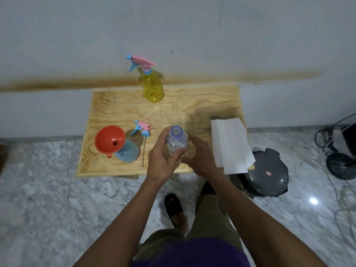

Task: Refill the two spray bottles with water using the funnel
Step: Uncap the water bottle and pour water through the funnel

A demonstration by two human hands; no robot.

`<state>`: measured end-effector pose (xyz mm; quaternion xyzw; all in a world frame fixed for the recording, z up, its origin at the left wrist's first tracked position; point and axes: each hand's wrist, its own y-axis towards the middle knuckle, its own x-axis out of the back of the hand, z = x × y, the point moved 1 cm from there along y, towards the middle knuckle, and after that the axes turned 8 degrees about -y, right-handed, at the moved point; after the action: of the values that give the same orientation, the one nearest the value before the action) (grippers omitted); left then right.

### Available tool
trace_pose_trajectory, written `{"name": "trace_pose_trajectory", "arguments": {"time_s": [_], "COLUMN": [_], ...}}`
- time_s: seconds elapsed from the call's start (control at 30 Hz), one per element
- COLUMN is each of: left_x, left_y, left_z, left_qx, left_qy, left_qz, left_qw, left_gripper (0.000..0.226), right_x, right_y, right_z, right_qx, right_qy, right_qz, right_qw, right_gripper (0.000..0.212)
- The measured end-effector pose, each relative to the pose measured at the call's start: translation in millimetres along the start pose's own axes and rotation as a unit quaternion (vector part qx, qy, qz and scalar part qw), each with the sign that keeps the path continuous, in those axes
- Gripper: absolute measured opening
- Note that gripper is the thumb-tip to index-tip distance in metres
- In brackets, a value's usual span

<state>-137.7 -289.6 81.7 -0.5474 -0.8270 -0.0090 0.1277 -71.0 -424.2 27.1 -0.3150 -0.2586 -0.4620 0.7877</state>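
The left hand [163, 158] grasps the uncapped water bottle [176, 141] mid-frame; the right hand [200, 157] seems to steady its base. Pour slowly into the funnel [109, 139] seated in the blue spray bottle [128, 151], lower left of the desk [119, 108].

white paper [230, 143] on table's right edge, grey lid [267, 174] on floor

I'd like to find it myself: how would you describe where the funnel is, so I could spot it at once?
Start at the wooden table against the wall and look at its near left corner. There the funnel sits in the mouth of a blue bottle, left of a loose pink-and-blue sprayer head. It is the only orange thing there, a wide open cone.
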Motion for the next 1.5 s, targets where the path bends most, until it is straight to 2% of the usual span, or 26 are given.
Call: {"name": "trace_pose_trajectory", "arguments": {"time_s": [0.07,0.17,0.3,0.4,0.53,0.63,0.7,0.77,0.9,1.0,1.23,1.37,1.5], "left_x": [0.4,1.9,6.0,12.7,34.2,56.8,73.8,92.7,122.1,135.1,150.4,158.4,170.5], "left_y": [-0.8,1.7,0.2,-12.6,-29.2,-30.1,-26.4,-20.4,-8.1,0.5,10.8,10.8,8.4], "left_z": [-3.0,-3.6,-9.3,-20.5,-35.8,-46.8,-47.7,-42.0,-25.8,-13.0,-2.1,6.0,11.1], "left_qx": [-0.014,-0.009,0.006,0.017,-0.045,-0.113,-0.124,-0.078,0.069,0.125,0.111,0.086,0.063], "left_qy": [0.016,0.038,0.068,0.068,0.071,0.121,0.157,0.189,0.194,0.186,0.167,0.17,0.152], "left_qz": [-0.002,0.001,0.003,-0.03,-0.142,-0.262,-0.324,-0.349,-0.294,-0.229,-0.165,-0.134,-0.09], "left_qw": [1.0,0.999,0.998,0.997,0.986,0.951,0.925,0.915,0.933,0.947,0.966,0.973,0.982], "left_gripper": [0.068,0.072,0.092,0.104,0.072,0.055,0.054,0.064,0.096,0.107,0.11,0.109,0.111], "right_x": [-3.0,-1.1,0.2,5.3,11.6,9.4,9.0,8.4,15.7,20.9,18.6,9.2,9.3], "right_y": [-1.7,-1.7,2.1,2.5,4.7,10.7,14.9,16.6,11.3,8.8,15.8,24.1,27.8], "right_z": [9.7,21.0,24.6,25.4,34.6,36.1,38.8,41.4,52.9,66.3,106.1,126.0,142.3], "right_qx": [0.019,0.034,0.055,0.063,0.052,0.06,0.059,0.052,0.076,0.128,0.19,0.174,0.179], "right_qy": [0.029,0.053,0.031,0.043,0.061,0.055,0.047,0.039,0.034,-0.021,-0.064,-0.137,-0.179], "right_qz": [-0.009,-0.032,-0.039,-0.038,-0.013,-0.019,-0.02,-0.018,-0.01,-0.018,-0.019,0.032,0.058], "right_qw": [0.999,0.997,0.997,0.996,0.997,0.996,0.997,0.998,0.996,0.991,0.979,0.975,0.966], "right_gripper": [0.081,0.062,0.043,0.049,0.066,0.069,0.068,0.067,0.059,0.051,0.046,0.057,0.057]}}
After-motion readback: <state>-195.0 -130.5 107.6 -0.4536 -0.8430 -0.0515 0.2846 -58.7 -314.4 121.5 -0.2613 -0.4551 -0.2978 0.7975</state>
